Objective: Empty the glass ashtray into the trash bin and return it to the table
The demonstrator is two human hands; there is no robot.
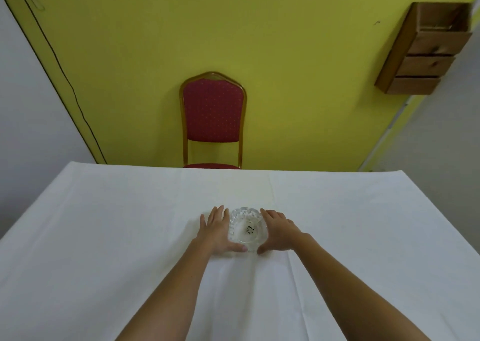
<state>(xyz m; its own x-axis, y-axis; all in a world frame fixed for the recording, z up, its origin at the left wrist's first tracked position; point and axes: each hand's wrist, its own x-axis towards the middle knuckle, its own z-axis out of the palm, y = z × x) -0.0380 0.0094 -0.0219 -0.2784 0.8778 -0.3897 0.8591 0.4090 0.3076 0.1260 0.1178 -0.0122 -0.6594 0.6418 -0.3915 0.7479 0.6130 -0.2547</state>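
The ashtray (pixel 248 228) sits upright on the white table (pixel 104 236), just below the centre of the frame. A few dark specks lie in its bowl.

The left hand (pixel 217 230) lies flat against the ashtray's left side, fingers extended toward the top of the frame, thumb curled under the near rim. The right hand (pixel 279 233) mirrors it on the right side, thumb likewise at the near rim. Both hands are spread and cupped around the glass. They appear to touch its wall, but a firm clasp cannot be confirmed, and the base appears to rest on the cloth.

Key relation: the ashtray lies directly between the two palms, equally near to each. It is round, so no long axis governs the hold. Its opening faces up.

Judgement: the step in hand is the pick-up. The lift calls for even inward pressure from both sides and a level rim, so that the contents stay in the bowl.

The bin is not in view. A red chair (pixel 213 114) stands beyond the far table edge, upper centre of the frame.
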